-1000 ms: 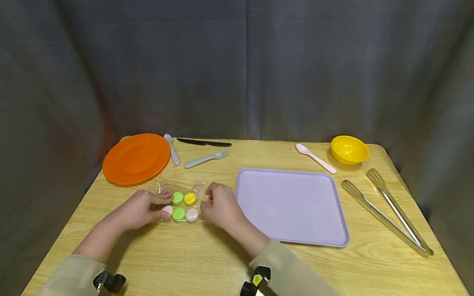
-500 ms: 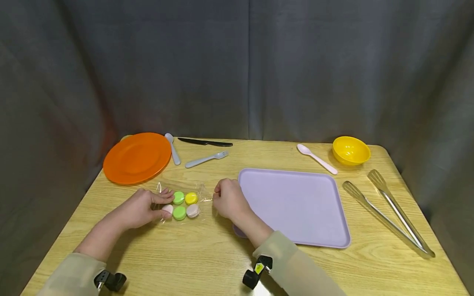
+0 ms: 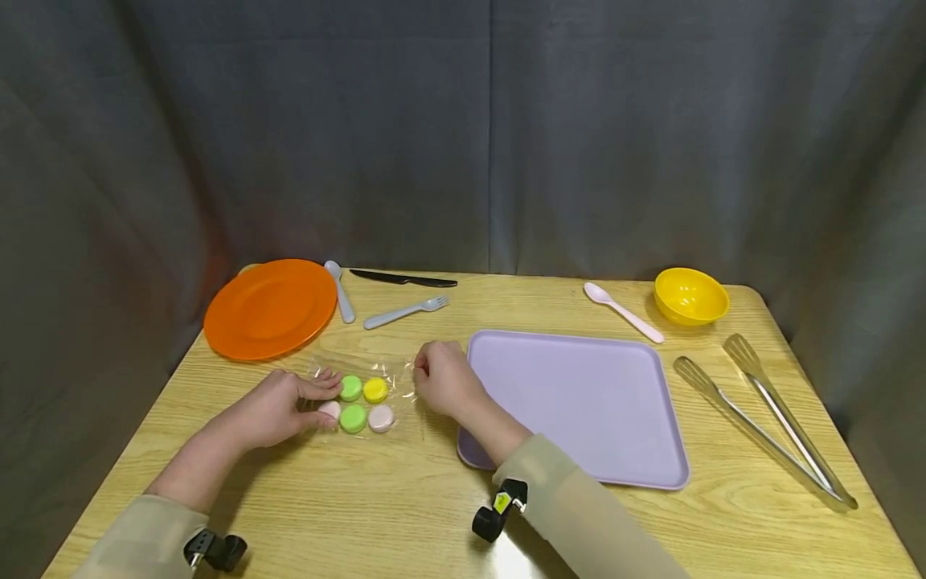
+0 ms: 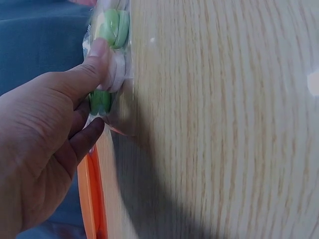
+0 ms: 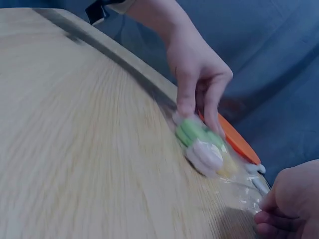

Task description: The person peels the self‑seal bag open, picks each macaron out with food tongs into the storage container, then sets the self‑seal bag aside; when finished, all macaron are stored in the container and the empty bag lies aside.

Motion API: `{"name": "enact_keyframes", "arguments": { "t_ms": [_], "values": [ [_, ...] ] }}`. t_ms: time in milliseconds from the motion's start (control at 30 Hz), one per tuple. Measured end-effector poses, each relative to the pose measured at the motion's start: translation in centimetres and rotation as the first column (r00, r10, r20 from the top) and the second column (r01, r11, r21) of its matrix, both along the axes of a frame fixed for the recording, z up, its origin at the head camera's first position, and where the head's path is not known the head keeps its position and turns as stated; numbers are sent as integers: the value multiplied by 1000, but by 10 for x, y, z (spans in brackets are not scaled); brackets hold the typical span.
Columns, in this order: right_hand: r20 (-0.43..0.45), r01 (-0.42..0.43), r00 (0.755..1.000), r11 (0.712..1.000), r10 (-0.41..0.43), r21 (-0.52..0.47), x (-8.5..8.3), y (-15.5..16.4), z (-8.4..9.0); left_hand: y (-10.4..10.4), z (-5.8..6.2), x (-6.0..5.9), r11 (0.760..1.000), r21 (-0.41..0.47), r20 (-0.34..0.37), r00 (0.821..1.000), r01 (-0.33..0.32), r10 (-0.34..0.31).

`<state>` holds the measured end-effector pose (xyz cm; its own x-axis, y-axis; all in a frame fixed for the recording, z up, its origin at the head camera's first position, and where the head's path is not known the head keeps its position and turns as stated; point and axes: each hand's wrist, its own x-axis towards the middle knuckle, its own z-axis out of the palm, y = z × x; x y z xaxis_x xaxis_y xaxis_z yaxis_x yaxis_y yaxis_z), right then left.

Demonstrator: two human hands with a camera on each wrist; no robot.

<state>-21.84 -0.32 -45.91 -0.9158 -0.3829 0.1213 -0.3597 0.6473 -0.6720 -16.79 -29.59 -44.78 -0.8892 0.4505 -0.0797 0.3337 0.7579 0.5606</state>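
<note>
A clear plastic bag of macarons (image 3: 359,400) lies on the wooden table (image 3: 362,498), holding green, yellow and pale pink pieces. My left hand (image 3: 324,396) grips the bag's left end, with the thumb pressing on a pink macaron (image 4: 117,69) and fingers behind a green macaron (image 4: 101,101). My right hand (image 3: 422,371) pinches the film at the bag's right end, fingers curled, next to the tray's near-left corner. The right wrist view shows the bag (image 5: 205,145) held by the left hand (image 5: 199,94) and the right hand (image 5: 279,216) at the bottom right.
A lilac tray (image 3: 579,402) lies right of the bag, with my right forearm over its corner. An orange plate (image 3: 268,310), grey spoon (image 3: 340,291), grey fork (image 3: 405,312) and black knife (image 3: 403,279) sit behind. A pink spoon (image 3: 624,311), yellow bowl (image 3: 690,296) and metal tongs (image 3: 767,418) lie right.
My right hand has moved right and slightly away, drawing the bag's right end out and stretching the film. The left hand stays in place on the bag.
</note>
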Motion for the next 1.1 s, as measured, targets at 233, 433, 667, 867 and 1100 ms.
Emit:
{"name": "enact_keyframes", "arguments": {
  "t_ms": [233,433,667,867,1100],
  "values": [
    [-33,15,999,998,-13,58,0,12,-3,-2,-1,3,1000,0,-2,1000,2,-2],
    [-161,-45,984,985,72,168,13,18,0,-1,-3,5,1000,30,-3,1000,5,-5],
    [-256,-153,927,901,274,406,25,23,-3,-2,-4,9,998,21,-93,994,55,-53],
    [-222,-244,904,866,367,438,27,23,-2,-1,0,10,997,-62,-197,978,54,-65],
    [-49,-411,879,805,475,429,23,31,3,-3,3,5,992,-114,-187,980,46,-67]
  ]
}}
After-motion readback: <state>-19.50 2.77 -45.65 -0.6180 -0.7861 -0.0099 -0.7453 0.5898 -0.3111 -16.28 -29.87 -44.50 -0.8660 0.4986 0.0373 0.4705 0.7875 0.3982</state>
